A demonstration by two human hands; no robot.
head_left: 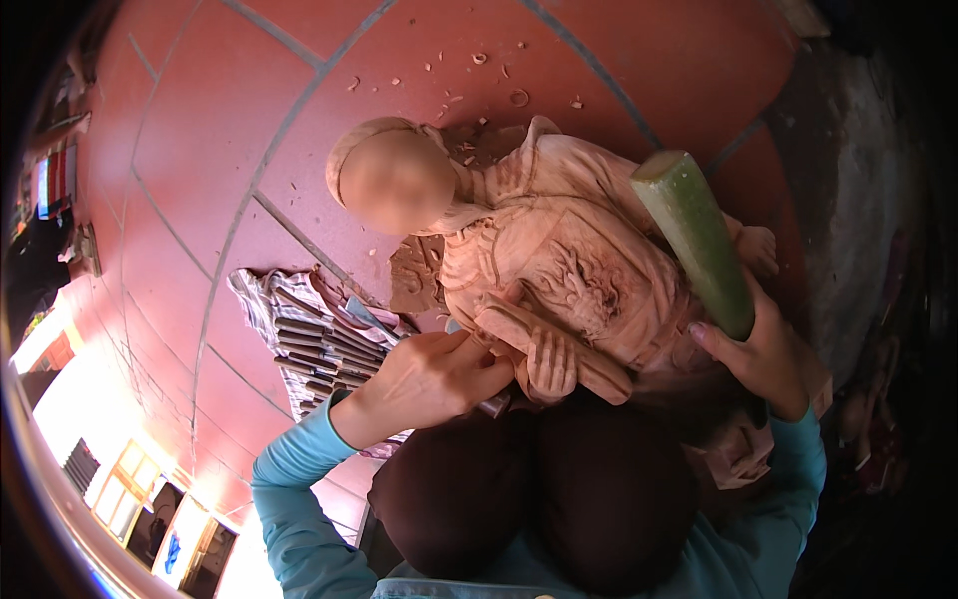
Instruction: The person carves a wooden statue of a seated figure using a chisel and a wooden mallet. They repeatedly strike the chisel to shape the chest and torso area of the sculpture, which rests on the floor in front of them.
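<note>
A carved wooden figure [609,250] lies on its back before my knees, its head toward the left. A raised relief decorates its chest, and its carved hand clasps a long wooden piece. My left hand [429,384] is closed by the figure's near side, beside that carved hand. Below its fingers shows the end of a small rounded piece [494,404]; most of what the fingers grip is hidden. In my right hand [763,354] is a thick green cylindrical mallet [689,230], tilted over the figure's lower body, its far end raised.
Several dark-handled carving tools [324,349] lie on a striped cloth [254,290] at the left. Wood shavings [519,98] are scattered on the red tiled floor [239,130] beyond the figure. A wooden block [738,454] lies by my right knee.
</note>
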